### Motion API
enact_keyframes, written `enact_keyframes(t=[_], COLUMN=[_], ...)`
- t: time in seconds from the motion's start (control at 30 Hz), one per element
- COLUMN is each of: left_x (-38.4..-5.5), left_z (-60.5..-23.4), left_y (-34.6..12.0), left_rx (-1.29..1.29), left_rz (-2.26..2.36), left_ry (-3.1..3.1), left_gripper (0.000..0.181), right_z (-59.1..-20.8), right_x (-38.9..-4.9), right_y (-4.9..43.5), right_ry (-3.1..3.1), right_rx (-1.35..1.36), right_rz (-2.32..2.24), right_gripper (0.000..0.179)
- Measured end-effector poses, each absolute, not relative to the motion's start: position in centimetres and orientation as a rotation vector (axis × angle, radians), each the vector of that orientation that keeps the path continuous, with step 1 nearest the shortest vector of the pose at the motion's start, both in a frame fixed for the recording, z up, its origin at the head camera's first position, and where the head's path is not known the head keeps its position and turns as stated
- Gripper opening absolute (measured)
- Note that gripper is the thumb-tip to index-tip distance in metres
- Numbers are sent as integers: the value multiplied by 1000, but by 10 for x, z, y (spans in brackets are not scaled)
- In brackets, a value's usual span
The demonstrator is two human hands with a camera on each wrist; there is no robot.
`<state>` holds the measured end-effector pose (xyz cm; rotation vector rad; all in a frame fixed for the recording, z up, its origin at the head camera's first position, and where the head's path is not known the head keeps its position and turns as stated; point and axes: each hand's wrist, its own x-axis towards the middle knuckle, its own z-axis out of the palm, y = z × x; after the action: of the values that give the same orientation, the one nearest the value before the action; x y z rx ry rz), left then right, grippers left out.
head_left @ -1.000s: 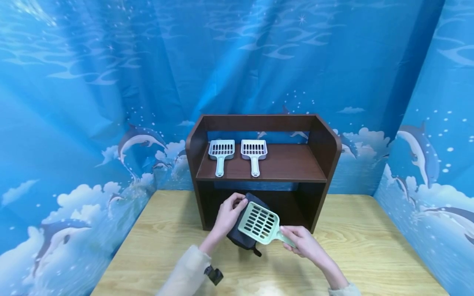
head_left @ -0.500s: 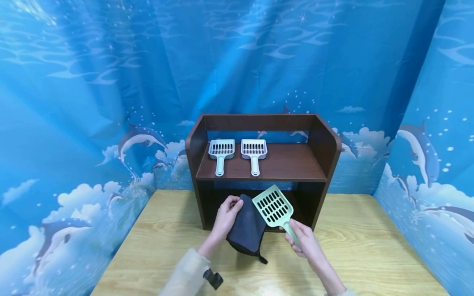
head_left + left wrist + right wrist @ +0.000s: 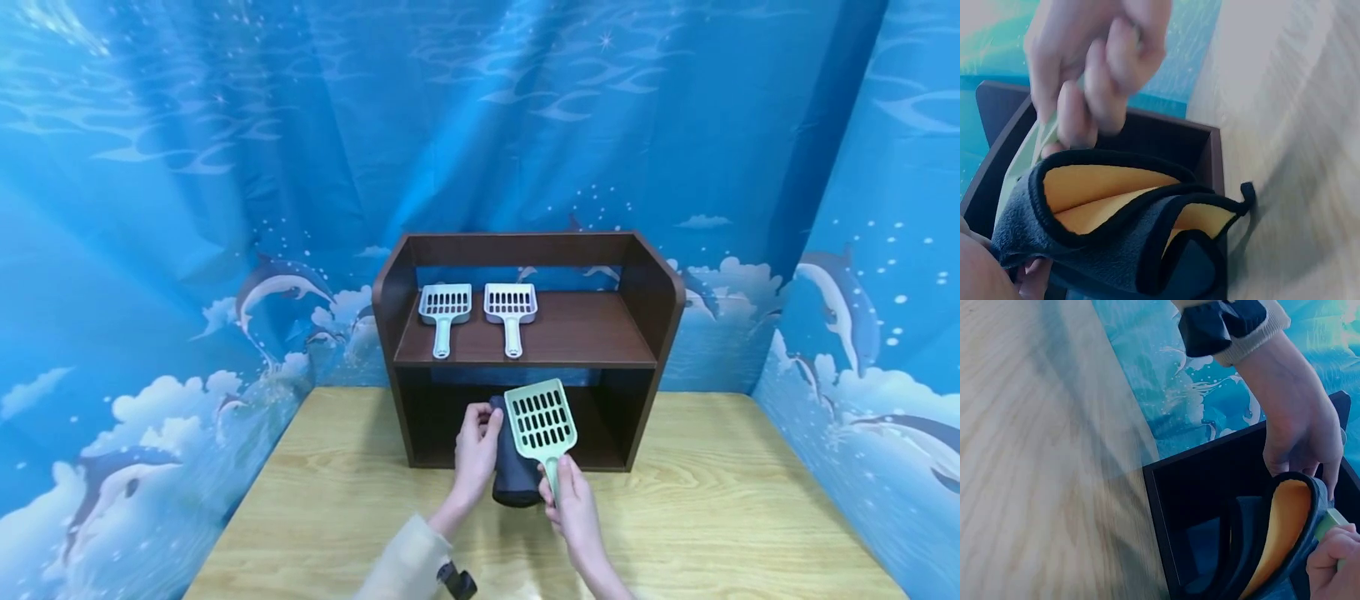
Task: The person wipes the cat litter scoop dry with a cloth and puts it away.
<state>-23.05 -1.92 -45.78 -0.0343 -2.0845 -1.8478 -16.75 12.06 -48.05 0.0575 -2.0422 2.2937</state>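
Observation:
My left hand [image 3: 476, 454] pinches the upper edge of a folded microfibre cloth [image 3: 513, 479], which hangs above the table. The cloth [image 3: 1116, 259] is dark grey-blue with black edging, and its orange-yellow inner side shows in both wrist views. A pale green slotted litter scoop [image 3: 546, 453] stands tilted up in front of the cloth, its handle gripped by my right hand [image 3: 575, 508]. Scoop and cloth lie against each other in the right wrist view, where the left hand [image 3: 1300, 422] reaches down to the cloth's edge. The cloth hides part of the scoop in the wrist views.
Behind the hands stands a dark brown two-tier shelf [image 3: 600, 337] on the wooden table [image 3: 720, 508]. Two similar scoops, one at the left [image 3: 442, 340] and one beside it [image 3: 513, 340], lie on its upper board, handles forward. A blue ocean-print curtain [image 3: 300, 125] surrounds the table.
The scoop has turned from pointing leftward to nearly upright, its handle now downward. After swinging away from the cloth it has come back left against it. The left hand has shifted slightly right.

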Motion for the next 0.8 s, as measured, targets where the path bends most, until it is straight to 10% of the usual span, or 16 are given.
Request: enact_keyframes(t=[0.8], left_x=[-247], left_z=[-452], left_y=[-41], left_rx=[-31], left_rz=[-1872], left_ry=[-2098], left_gripper=[19], right_z=[-489], right_x=[-167], right_y=[133], right_ry=[-2256], right_rx=[53], right_rz=[2147], right_gripper=[48])
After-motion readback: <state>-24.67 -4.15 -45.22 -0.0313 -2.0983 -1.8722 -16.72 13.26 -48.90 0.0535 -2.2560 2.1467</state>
